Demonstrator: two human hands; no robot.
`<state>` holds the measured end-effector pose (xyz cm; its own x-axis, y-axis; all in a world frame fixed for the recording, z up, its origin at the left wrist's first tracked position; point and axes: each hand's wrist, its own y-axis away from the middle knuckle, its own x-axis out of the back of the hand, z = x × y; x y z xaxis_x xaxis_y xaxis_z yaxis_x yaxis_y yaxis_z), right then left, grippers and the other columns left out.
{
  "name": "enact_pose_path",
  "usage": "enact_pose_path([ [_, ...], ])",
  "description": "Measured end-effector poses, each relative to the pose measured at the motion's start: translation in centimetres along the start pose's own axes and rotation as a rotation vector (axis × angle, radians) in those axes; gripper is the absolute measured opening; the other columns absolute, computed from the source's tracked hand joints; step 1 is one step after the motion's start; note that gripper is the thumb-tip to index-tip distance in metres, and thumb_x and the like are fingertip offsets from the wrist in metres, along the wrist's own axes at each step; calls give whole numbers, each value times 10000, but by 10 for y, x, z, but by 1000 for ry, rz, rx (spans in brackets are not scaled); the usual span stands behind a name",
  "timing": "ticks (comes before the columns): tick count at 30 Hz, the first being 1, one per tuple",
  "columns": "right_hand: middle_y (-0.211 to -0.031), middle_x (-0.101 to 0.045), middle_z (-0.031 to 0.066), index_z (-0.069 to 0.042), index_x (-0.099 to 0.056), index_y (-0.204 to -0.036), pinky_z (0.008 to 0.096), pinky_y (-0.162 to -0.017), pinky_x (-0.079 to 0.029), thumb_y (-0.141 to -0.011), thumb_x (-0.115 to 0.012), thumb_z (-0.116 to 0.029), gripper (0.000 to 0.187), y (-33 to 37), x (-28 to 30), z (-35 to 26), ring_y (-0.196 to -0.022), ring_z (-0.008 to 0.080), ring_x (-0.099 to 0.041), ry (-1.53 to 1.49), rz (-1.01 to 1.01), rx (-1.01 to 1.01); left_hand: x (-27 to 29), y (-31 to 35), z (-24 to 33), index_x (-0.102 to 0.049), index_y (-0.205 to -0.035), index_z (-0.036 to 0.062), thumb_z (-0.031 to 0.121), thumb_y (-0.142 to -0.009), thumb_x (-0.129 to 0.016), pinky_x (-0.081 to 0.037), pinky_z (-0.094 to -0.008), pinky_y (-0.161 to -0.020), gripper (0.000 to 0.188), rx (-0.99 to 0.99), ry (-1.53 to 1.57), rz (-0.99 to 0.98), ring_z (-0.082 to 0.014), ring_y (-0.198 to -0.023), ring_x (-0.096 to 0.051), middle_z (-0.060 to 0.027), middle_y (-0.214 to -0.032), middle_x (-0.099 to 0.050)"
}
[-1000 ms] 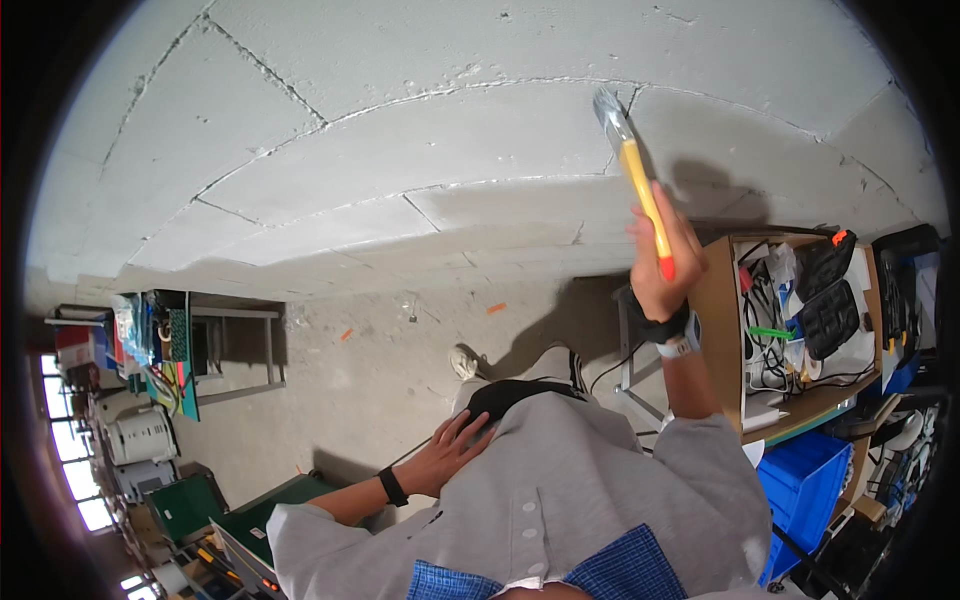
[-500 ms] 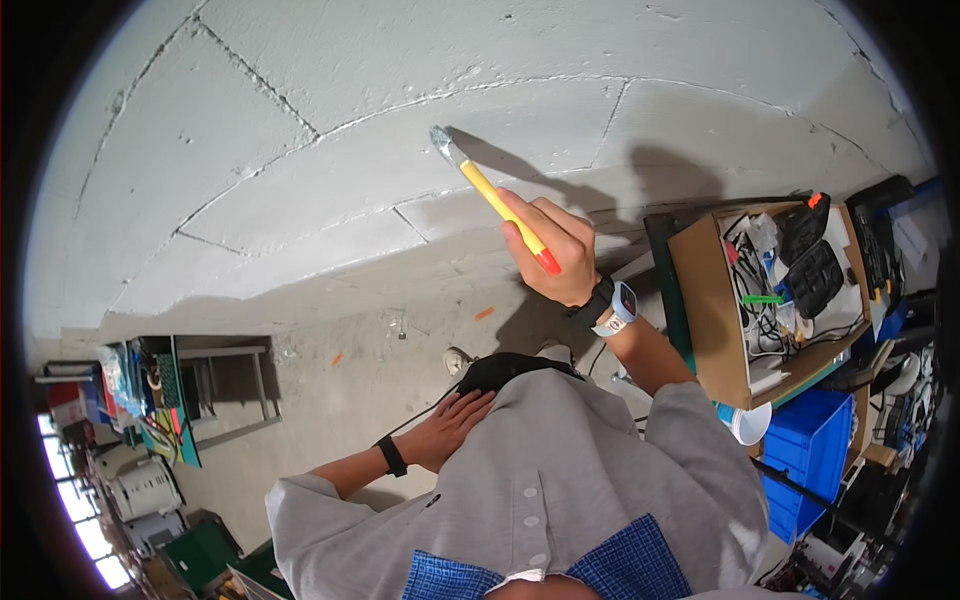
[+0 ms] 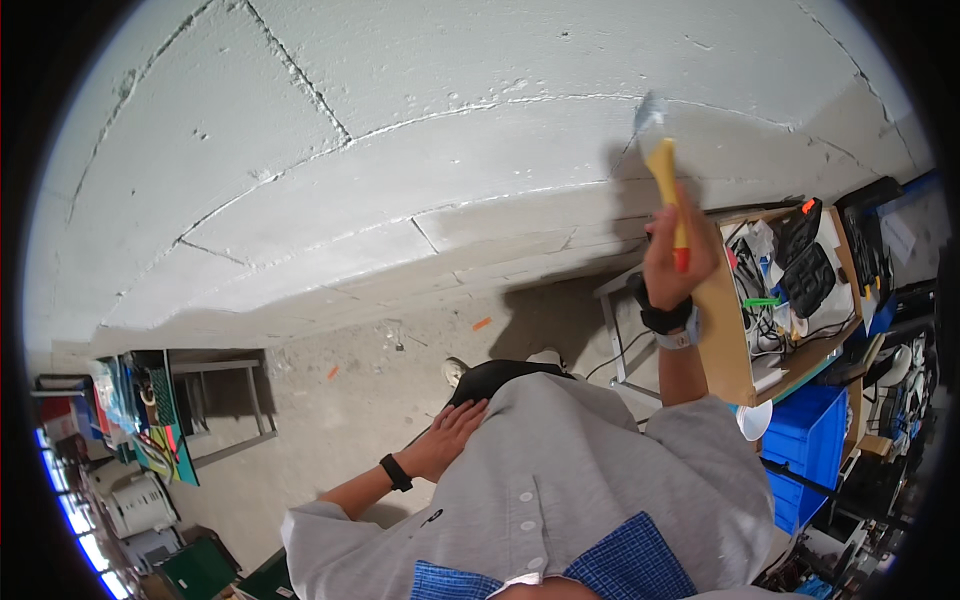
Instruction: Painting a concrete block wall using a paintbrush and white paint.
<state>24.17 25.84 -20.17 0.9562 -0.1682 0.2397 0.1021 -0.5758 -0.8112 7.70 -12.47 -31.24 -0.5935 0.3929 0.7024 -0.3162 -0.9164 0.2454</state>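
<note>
while the right hand point(image 3: 680, 255) holds the brush point(image 3: 662, 165): fingers curled round the yellow handle, thumb on its left side, the red butt end showing at the palm; hand and brush are a little blurred.
bristles point(image 3: 650, 118): pointing up, in front of the wall point(image 3: 400, 80), about where a slanting upright joint meets the long curved one; whether they touch the wall, i cannot tell for sure.
left hand point(image 3: 452, 437): nothing held; flat, fingers stretched out and near each other, resting where the shirt point(image 3: 600, 470) meets the black trousers point(image 3: 500, 377).
right arm: forearm rising almost straight up from the sleeve, a black band point(image 3: 665, 316) and a watch point(image 3: 680, 337) at the wrist, reaching past the left side of the box point(image 3: 725, 340).
left arm: forearm slanting up and to the right across the waist, a dark wristband point(image 3: 396, 472) on it.
shift of the brush: half a second ago it was further left along the wall with its handle leaning well over; now it is at the right, the handle much nearer upright, close to its place one second ago.
shift of the hands: the right one has gone across with the brush; the left one lies at the waist as before.
right side: the box, of cardboard, holds cables and black cases point(image 3: 805, 280); a blue crate point(image 3: 800, 440) is just below it.
floor point(image 3: 320, 430): orange scraps point(image 3: 482, 323) lie near the wall.
</note>
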Motion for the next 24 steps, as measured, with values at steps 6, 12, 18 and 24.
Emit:
enact_pose_path([
  [6,-739,-606,117,15,-636,-1262,345,-522,-457,-875,-689,-19,392,10,-44,-42,-571,235,-578,78,-52,158,-2,4,-9,-148,-1558,-15,400,-813,-653,-119,-471,-1212,991,-40,-93,-12,-354,-1506,-176,-186,-1641,-136],
  [12,-725,-611,109,27,-630,-1244,334,-511,-472,-857,-709,-39,401,19,-47,-48,-553,236,-588,-38,-108,135,17,-11,-18,-189,-1541,-34,382,-815,-645,-134,-445,-1207,953,-135,-172,-110,-343,-1501,-197,-195,-1630,-173],
  [18,-679,-590,84,-8,-655,-1220,334,-491,-465,-870,-718,-92,365,7,-18,-55,-517,225,-563,-166,-228,152,21,-25,-38,-193,-1533,-49,326,-822,-609,-155,-454,-1197,906,-259,-302,-168,-354,-1485,-230,-206,-1620,-192],
  [24,-712,-592,69,-24,-632,-1258,324,-490,-459,-865,-713,-91,407,-1,-15,-32,-541,226,-573,15,-45,166,10,-27,-52,-171,-1535,-57,261,-827,-603,-190,-490,-1182,888,-245,-200,-199,-385,-1471,-244,-217,-1619,-181],
])
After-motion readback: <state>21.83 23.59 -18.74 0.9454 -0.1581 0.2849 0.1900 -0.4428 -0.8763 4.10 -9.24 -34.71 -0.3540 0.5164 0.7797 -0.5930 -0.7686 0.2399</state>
